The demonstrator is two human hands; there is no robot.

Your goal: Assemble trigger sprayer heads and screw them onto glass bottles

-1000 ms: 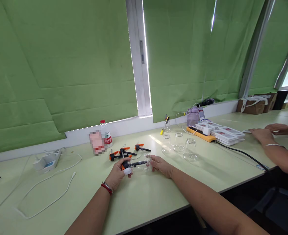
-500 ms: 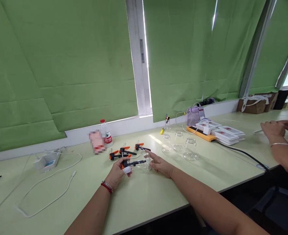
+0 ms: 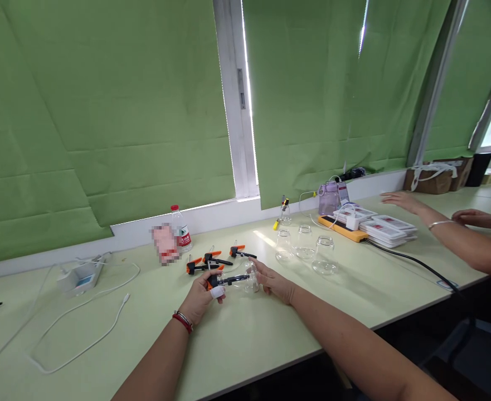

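Note:
My left hand (image 3: 200,297), with white wrapping on its thumb, grips a black-and-orange top (image 3: 212,283) that looks like a trigger spray head. Its black stem (image 3: 237,279) lines up with a clear glass bottle (image 3: 251,281), tilted nearly on its side; whether the stem is fully inside, I cannot tell. My right hand (image 3: 273,283) holds the bottle around its base, from the right. Several like tops lie just beyond my hands, one of them a black-and-orange top (image 3: 241,252). Farther right three clear glass bottles stand upright, including a near glass bottle (image 3: 325,257).
A water bottle (image 3: 184,231) stands by the wall. White cable (image 3: 103,328) loops across the left of the table. To the right lie an orange power strip (image 3: 343,229) and stacked white boxes (image 3: 385,229). Another person's arm (image 3: 458,239) reaches over the table at far right.
The glass bottle has turned slightly in my hands, and my right fingers have shifted on its base. The other person's hand has moved left and away across the table.

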